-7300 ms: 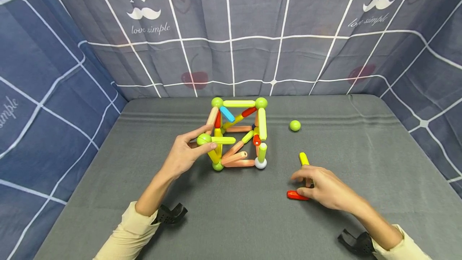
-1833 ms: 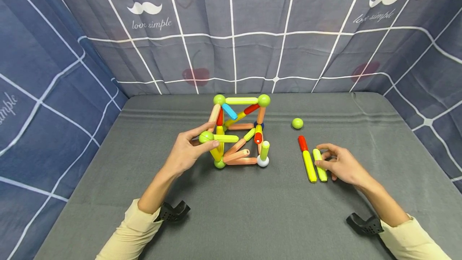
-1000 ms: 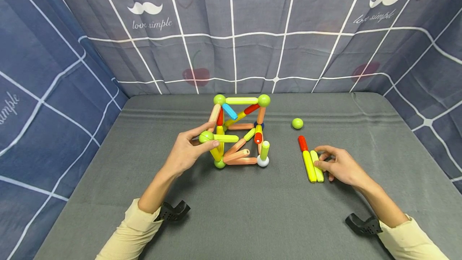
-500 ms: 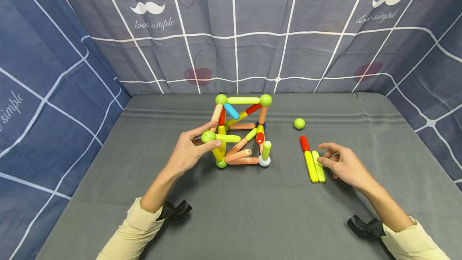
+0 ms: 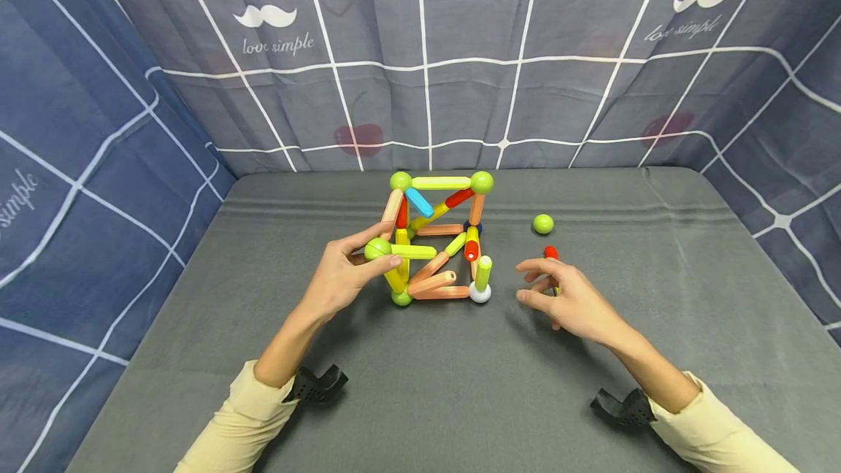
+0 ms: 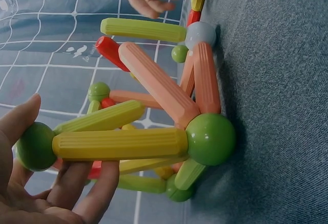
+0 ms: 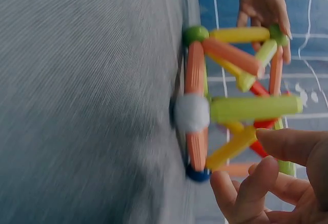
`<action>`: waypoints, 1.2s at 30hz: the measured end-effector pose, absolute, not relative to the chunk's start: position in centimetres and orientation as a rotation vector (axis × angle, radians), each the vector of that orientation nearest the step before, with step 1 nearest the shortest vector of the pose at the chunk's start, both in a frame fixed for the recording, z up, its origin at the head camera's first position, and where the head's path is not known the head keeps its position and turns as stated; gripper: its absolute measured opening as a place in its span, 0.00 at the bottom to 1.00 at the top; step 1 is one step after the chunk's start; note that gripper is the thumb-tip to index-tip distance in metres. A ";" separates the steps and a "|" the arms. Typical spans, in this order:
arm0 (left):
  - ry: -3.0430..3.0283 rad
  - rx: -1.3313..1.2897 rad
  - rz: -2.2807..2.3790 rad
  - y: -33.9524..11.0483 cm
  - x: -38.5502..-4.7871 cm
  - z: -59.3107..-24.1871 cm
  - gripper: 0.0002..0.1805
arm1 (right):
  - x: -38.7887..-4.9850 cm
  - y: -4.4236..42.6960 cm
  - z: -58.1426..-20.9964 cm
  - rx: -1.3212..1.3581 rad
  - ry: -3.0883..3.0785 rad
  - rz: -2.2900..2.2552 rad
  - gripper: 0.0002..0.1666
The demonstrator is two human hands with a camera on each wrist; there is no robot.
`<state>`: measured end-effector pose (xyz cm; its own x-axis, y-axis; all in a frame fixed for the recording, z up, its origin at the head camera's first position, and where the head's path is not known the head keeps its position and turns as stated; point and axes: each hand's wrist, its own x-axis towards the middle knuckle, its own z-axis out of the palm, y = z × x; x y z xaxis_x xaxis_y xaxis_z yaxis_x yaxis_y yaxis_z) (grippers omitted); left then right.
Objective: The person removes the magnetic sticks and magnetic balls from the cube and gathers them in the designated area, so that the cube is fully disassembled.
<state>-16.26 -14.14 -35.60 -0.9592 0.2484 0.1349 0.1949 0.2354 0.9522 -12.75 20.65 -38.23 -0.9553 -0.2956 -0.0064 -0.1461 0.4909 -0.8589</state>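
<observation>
A frame of coloured rods and balls stands mid-table, with a white ball (image 5: 480, 292) at its front right corner and a green rod (image 5: 483, 273) rising from it. My left hand (image 5: 342, 279) pinches the green ball (image 5: 377, 250) at the upper front left corner, thumb and fingers around it; in the left wrist view that ball (image 6: 36, 146) tops a yellow rod (image 6: 120, 144). Between the frame and the loose rods, my right hand (image 5: 570, 301) hovers with fingers parted and nothing in them. Under it a red rod (image 5: 550, 252) shows partly; the rods beyond are mostly hidden.
A loose green ball (image 5: 543, 224) lies on the grey table (image 5: 420, 393), behind the right hand. Checked cloth (image 5: 460, 35) hangs at the back and both sides. A black wrist mount (image 5: 318, 384) sits on the left wrist, another (image 5: 623, 409) on the right.
My right hand has let go of the light green rod beside the yellow one and moved left toward the frame, now covering those rods. The left hand keeps its hold on the corner ball.
</observation>
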 end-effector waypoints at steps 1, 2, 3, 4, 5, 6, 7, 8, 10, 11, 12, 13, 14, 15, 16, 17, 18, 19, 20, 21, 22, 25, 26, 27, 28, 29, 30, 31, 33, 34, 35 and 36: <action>2.436 0.440 1.864 -14.2 -16.3 -35.6 0.31 | -12.9 20.1 -38.3 -0.400 2.570 -1.470 0.25; 2.437 0.437 1.863 -14.2 -16.3 -35.6 0.31 | -13.1 19.6 -38.3 -0.419 2.564 -1.479 0.25; 2.437 0.437 1.862 -14.2 -16.3 -35.6 0.31 | -13.2 19.2 -38.4 -0.428 2.559 -1.487 0.24; 2.440 0.437 1.860 -14.2 -16.3 -35.6 0.31 | -13.4 18.7 -38.4 -0.437 2.559 -1.491 0.24; 2.441 0.436 1.859 -14.2 -16.3 -35.6 0.31 | -13.6 18.3 -38.4 -0.444 2.559 -1.493 0.24; 2.441 0.436 1.858 -14.2 -16.3 -35.6 0.31 | -13.8 17.9 -38.5 -0.452 2.558 -1.494 0.24; 2.439 0.436 1.859 -14.2 -16.3 -35.6 0.31 | -14.0 17.4 -38.5 -0.466 2.559 -1.491 0.23; 2.435 0.432 1.863 -14.2 -16.3 -35.6 0.31 | -14.2 17.1 -38.6 -0.476 2.560 -1.484 0.23; 2.425 0.434 1.876 -14.2 -16.3 -35.6 0.31 | -14.5 16.4 -38.6 -0.486 2.556 -1.473 0.23; 2.419 0.435 1.881 -14.3 -16.3 -35.6 0.31 | -14.6 16.1 -38.7 -0.480 2.555 -1.465 0.22; 2.414 0.439 1.884 -14.2 -16.3 -35.6 0.31 | -14.8 15.9 -38.7 -0.479 2.563 -1.451 0.21; 2.409 0.442 1.887 -14.2 -16.3 -35.6 0.31 | -14.8 15.7 -38.8 -0.479 2.584 -1.433 0.20; 2.407 0.443 1.886 -14.2 -16.3 -35.6 0.31 | -14.9 15.6 -38.9 -0.471 2.603 -1.419 0.20; 2.407 0.443 1.882 -14.2 -16.3 -35.6 0.31 | -14.9 15.5 -38.9 -0.469 2.629 -1.404 0.18; 2.411 0.443 1.876 -14.2 -16.3 -35.6 0.31 | -14.9 15.4 -39.0 -0.478 2.657 -1.388 0.17; 2.414 0.440 1.871 -14.2 -16.3 -35.6 0.31 | -15.0 15.4 -39.1 -0.493 2.689 -1.372 0.15; 2.419 0.437 1.866 -14.2 -16.3 -35.6 0.31 | -15.0 15.4 -39.2 -0.517 2.717 -1.363 0.13; 2.421 0.433 1.864 -14.2 -16.3 -35.6 0.31 | -15.0 15.4 -39.2 -0.533 2.737 -1.359 0.12; 2.421 0.429 1.862 -14.2 -16.4 -35.6 0.31 | -15.0 15.4 -39.3 -0.549 2.745 -1.362 0.11; 2.422 0.429 1.860 -14.2 -16.4 -35.5 0.31 | -14.9 15.5 -39.3 -0.564 2.754 -1.362 0.10; 2.421 0.429 1.860 -14.2 -16.4 -35.5 0.31 | -14.9 15.5 -39.3 -0.570 2.741 -1.373 0.09; 2.421 0.431 1.858 -14.3 -16.4 -35.5 0.31 | -14.8 15.7 -39.3 -0.558 2.680 -1.409 0.05; 2.421 0.434 1.856 -14.3 -16.5 -35.5 0.31 | -14.8 15.7 -39.3 -0.556 2.663 -1.413 0.05; 2.425 0.437 1.852 -14.3 -16.5 -35.6 0.31 | -14.8 15.7 -39.3 -0.556 2.647 -1.416 0.04; 2.424 0.438 1.853 -14.3 -16.5 -35.6 0.31 | -14.8 15.7 -39.2 -0.557 2.630 -1.418 0.04; 2.426 0.440 1.852 -14.3 -16.5 -35.6 0.31 | -14.8 15.7 -39.2 -0.565 2.625 -1.415 0.04; 2.427 0.442 1.852 -14.3 -16.5 -35.6 0.31 | -14.8 15.8 -39.2 -0.571 2.624 -1.413 0.04; 2.428 0.445 1.851 -14.3 -16.5 -35.6 0.31 | -14.8 15.8 -39.2 -0.572 2.623 -1.412 0.04; 2.430 0.449 1.850 -14.4 -16.5 -35.7 0.31 | -14.8 15.8 -39.2 -0.564 2.615 -1.421 0.03; 2.431 0.451 1.848 -14.4 -16.5 -35.7 0.31 | -14.8 15.9 -39.2 -0.555 2.611 -1.428 0.03; 2.434 0.452 1.845 -14.4 -16.4 -35.7 0.31 | -14.8 15.9 -39.2 -0.545 2.609 -1.437 0.04; 2.435 0.453 1.844 -14.4 -16.4 -35.7 0.31 | -14.8 15.9 -39.2 -0.535 2.608 -1.445 0.04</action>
<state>-16.43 -14.37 -35.66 -0.9555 0.2633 0.1331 0.1995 0.2445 0.9489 -14.83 15.90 -39.20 -0.9316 -0.3566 0.0711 -0.2494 0.4844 -0.8386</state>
